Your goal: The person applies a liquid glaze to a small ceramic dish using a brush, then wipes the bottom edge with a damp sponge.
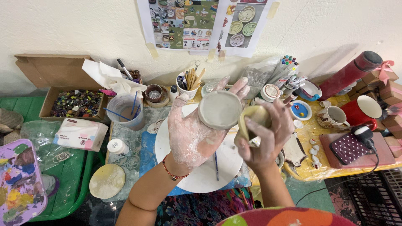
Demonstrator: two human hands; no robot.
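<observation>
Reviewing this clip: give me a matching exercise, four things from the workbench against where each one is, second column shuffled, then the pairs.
Things:
1. grey clay disc
2. yellow sponge
3. red mug
4. tissue pack

Places:
A. far right of the bench, beside the white cup
B. on the left hand palm
C. gripped in the right hand
D. left side, in front of the cardboard box of beads

Pairs: 1-B, 2-C, 3-A, 4-D

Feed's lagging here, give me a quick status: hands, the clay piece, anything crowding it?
Left hand open, palm up, grey clay disc on its fingers. Right hand gripping yellow sponge against disc's edge. White round board below; nothing blocking.
</observation>
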